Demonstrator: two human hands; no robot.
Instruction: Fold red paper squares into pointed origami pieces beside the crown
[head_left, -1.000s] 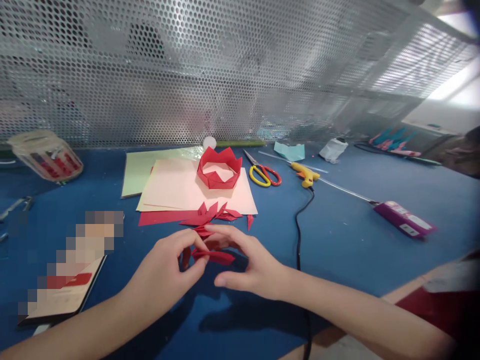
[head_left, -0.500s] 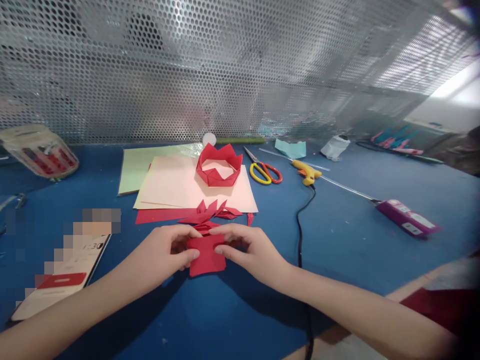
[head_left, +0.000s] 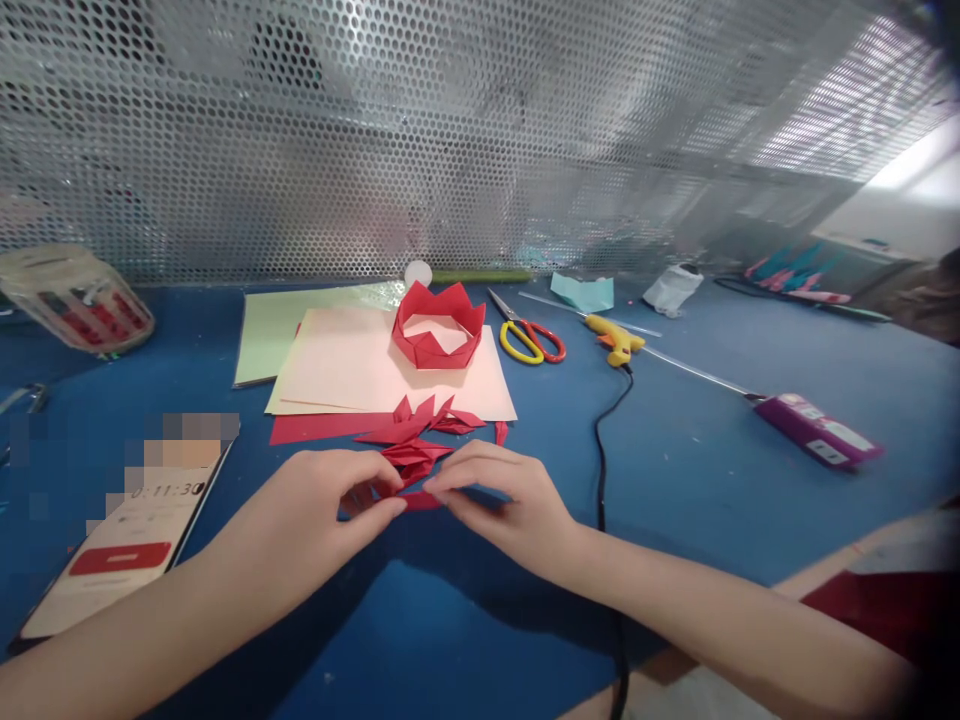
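Observation:
Between my two hands is a small piece of red paper [head_left: 422,501], seen now as a narrow strip. My left hand [head_left: 337,510] pinches its left end between thumb and fingers. At the right end, my right hand [head_left: 499,495] has its thumb and fingertips closed on the paper. Just beyond my fingertips lie several folded red paper pieces [head_left: 416,455]. A pointed red paper ring [head_left: 439,357] sits farther back on cream paper sheets [head_left: 337,365]. Part of the held paper is hidden by my fingers.
Scissors [head_left: 529,340] and a yellow glue gun [head_left: 616,338] with a black cord lie right of the sheets. A purple box-like item [head_left: 817,430] is farther right. At left are a phone [head_left: 127,560] and a clear jar [head_left: 79,305]. A perforated metal panel [head_left: 375,140] stands behind.
The red paper showed a broad, squarish face before; now only a thin strip shows between my fingers. My right fingertips have drawn in toward its right end.

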